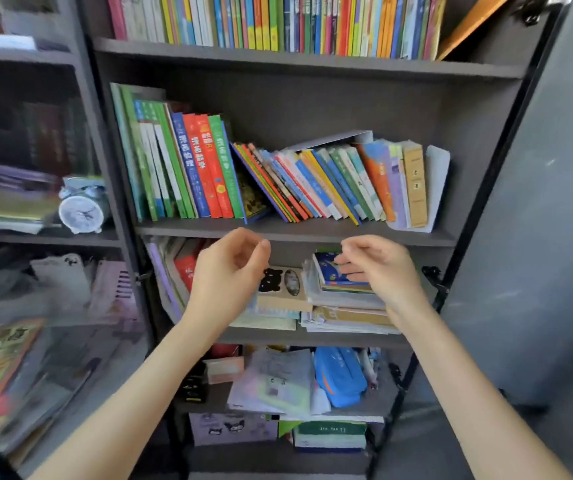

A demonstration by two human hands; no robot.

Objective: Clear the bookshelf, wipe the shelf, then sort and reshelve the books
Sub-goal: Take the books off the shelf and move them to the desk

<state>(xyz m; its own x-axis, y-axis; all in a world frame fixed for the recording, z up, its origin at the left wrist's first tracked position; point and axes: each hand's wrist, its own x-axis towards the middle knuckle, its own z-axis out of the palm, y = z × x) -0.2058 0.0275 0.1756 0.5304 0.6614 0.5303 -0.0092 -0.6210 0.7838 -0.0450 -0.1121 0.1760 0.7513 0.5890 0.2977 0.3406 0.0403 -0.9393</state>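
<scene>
Closest to me are the person's two bare forearms, raised side by side. The left hand [233, 268] and right hand [378, 268] hang level with each other, well apart. Both have loosely curled fingers and hold nothing.

Just behind the hands is a lower shelf with two flat stacks [344, 296], which the right hand partly hides. Above their fingertips runs the front edge of the middle shelf [312, 232]. I take this shelf to be the one to clear, and it is still full, so the clearing looks hardly begun.

Its books lie up and beyond both hands, in two groups:
- **The upright block [188, 168]:** it stands at the left end, about ten spines with their long axis vertical. The left hand is nearer to it.
- **The leaning row [330, 181]:** it fills the rest of the shelf, and its books are too thin and too many for me to count surely. Their tops tip left against the block, and the last few at the right stand nearly straight. The right hand hangs below this row.

One white folder [340, 138] lies across the tops of the leaning books.

My guess is that the leaning row calls for both hands — one at each end — or it will fan out.

Farther up, one top row [278, 22] is packed tight and upright. Off to the left, behind glass, sits a single alarm clock [82, 209].
</scene>
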